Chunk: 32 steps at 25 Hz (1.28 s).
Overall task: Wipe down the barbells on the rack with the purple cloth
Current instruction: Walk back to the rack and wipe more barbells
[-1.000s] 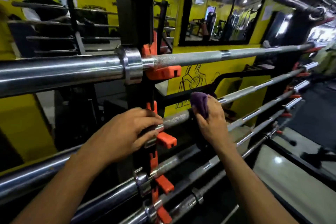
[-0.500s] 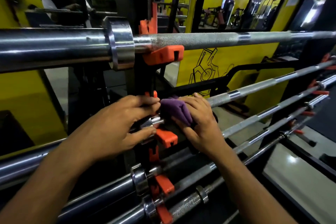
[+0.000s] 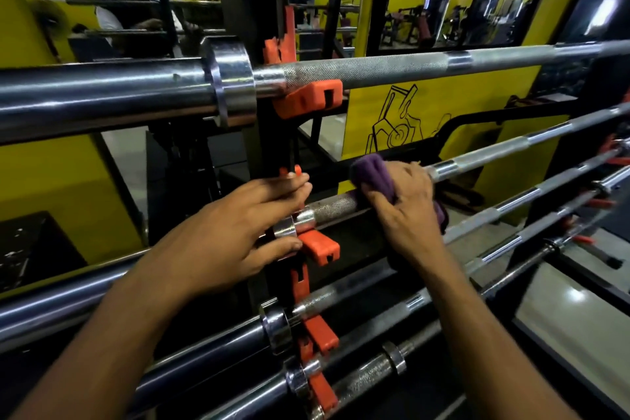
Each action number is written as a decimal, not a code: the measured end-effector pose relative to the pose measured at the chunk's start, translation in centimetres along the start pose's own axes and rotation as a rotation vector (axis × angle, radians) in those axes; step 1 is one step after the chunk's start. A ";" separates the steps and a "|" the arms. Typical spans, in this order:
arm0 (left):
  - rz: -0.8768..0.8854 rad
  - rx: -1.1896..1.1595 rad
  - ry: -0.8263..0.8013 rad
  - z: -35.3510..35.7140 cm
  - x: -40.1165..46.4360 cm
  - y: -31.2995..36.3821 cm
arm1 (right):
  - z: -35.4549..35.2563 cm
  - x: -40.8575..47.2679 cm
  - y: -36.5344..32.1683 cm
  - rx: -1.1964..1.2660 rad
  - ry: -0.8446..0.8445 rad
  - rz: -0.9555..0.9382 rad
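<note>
Left hand (image 3: 225, 232) clamps the second chrome barbell's (image 3: 494, 155) collar, steadying it; at three o'clock, right hand (image 3: 402, 201) wraps the bunched purple cloth (image 3: 371, 172) round its knurled shaft.

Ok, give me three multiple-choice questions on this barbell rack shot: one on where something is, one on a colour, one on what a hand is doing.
1. Where is the crumpled purple cloth?
A. on the top bar
B. on the second steel barbell down
C. on the floor

2. What colour are the plastic rack hooks?
A. orange
B. blue
C. white

3. What is the left hand doing?
A. hanging free
B. holding a bottle
C. gripping the second bar's chrome collar

Answers: 1 B, the right hand presses it round that bar; 2 A, every hook on the black upright shows orange; 3 C, fingers and thumb curl round the collar.
</note>
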<state>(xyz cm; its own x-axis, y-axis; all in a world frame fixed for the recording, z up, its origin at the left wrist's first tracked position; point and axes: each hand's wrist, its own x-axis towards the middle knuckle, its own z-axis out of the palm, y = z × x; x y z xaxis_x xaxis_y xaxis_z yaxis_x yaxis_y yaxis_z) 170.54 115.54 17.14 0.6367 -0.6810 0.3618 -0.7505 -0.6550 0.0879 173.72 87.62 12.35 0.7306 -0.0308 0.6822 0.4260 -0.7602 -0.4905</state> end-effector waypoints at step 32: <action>0.175 -0.120 -0.118 1.0 7.8 8.0 | -6.8 -8.1 -1.0 0.884 -0.161 0.338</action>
<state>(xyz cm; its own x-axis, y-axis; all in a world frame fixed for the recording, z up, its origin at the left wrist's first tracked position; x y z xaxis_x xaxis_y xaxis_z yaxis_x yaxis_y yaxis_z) 169.66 104.64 19.72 0.5065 -0.8186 0.2708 -0.8622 -0.4850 0.1463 163.74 84.27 11.01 0.9251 -0.0190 0.3792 0.3797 0.0390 -0.9243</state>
